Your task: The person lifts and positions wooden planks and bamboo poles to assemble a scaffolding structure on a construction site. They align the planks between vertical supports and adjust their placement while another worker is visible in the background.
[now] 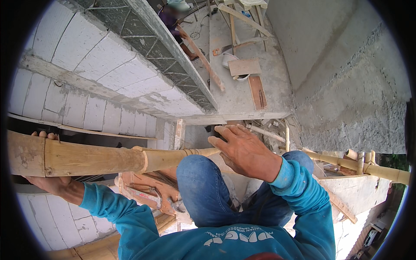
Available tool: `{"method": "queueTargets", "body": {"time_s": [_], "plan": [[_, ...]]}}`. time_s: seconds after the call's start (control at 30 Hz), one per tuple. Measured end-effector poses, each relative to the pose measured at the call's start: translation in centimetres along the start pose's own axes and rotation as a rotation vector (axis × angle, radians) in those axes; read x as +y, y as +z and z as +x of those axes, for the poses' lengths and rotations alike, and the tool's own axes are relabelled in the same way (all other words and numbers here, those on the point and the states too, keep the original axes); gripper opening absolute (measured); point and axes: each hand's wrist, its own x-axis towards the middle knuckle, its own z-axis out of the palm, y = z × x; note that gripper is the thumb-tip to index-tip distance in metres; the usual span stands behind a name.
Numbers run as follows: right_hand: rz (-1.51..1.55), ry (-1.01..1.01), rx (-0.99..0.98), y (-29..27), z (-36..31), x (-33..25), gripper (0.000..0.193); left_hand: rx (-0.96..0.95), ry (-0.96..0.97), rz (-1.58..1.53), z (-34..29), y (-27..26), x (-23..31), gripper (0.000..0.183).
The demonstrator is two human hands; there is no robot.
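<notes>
A thick bamboo pole [95, 159] lies across the left side, its far end running behind my left knee towards the middle. My left hand [63, 185] is wrapped round the thick end from below, with fingertips showing over its upper side. My right hand [247, 149] is raised above my knees, palm down, thumb and fingers apart, holding nothing I can see. It is nearest to the pole's thin end; whether it touches the pole cannot be made out.
I am perched high, with floor far below. White block walls [86, 108] and a concrete beam [173, 47] flank the left, a rough plaster wall [346, 86] the right. Another person [171, 19] holds a wooden plank [201, 58] below. Another bamboo pole [377, 171] extends right.
</notes>
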Motion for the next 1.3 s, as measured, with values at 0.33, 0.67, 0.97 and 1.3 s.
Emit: {"method": "queueTargets", "body": {"time_s": [0.33,0.67,0.97,1.3], "plan": [[0.001,-0.003,-0.003,0.0,0.0,0.1,0.044,0.005,0.001,0.018,-0.2,0.4,0.2,0.073],[0.002,-0.007,0.006,0.1,-0.1,0.1,0.043,0.062,0.001,0.082,-0.5,1.1,0.5,0.075],[0.011,0.010,-0.025,-0.2,0.0,0.0,0.044,0.051,0.020,0.085,-0.6,1.5,0.5,0.073],[0.006,0.016,-0.041,-0.1,0.0,0.0,0.045,0.014,-0.010,0.033,0.1,0.0,0.2,0.078]]}}
